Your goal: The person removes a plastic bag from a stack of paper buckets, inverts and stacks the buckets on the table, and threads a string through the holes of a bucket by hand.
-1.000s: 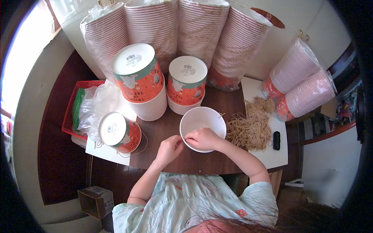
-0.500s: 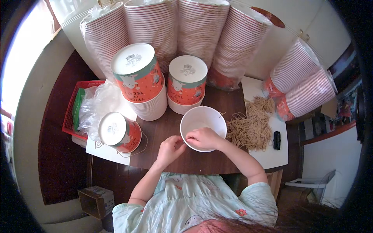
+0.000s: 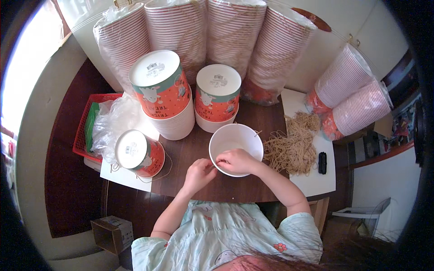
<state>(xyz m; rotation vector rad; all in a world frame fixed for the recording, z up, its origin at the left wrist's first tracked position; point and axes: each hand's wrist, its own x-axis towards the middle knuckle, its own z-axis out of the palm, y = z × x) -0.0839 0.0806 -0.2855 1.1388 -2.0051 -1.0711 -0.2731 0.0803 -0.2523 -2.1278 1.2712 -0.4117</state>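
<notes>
A white-lined paper bucket (image 3: 226,137) stands mouth up at the front middle of the table. A short bit of tan cord (image 3: 258,133) pokes through its far right rim. My left hand (image 3: 199,175) is closed, its fingertips pinched against the outside of the bucket's near left rim. My right hand (image 3: 236,161) reaches over the mouth, fingers curled together just inside the same stretch of rim. What the fingertips pinch is hidden. Right of the bucket lies a loose heap of tan cords (image 3: 296,147). Left of my hands, an upside-down orange bucket (image 3: 154,158) has a cord loop on it.
Two upturned stacks of orange buckets (image 3: 165,97) (image 3: 218,101) stand behind. Tall wrapped bucket stacks (image 3: 176,36) line the back; two more (image 3: 357,108) lean at the right. A red basket (image 3: 81,135) with plastic bags is at the left, a black object (image 3: 322,163) at the right.
</notes>
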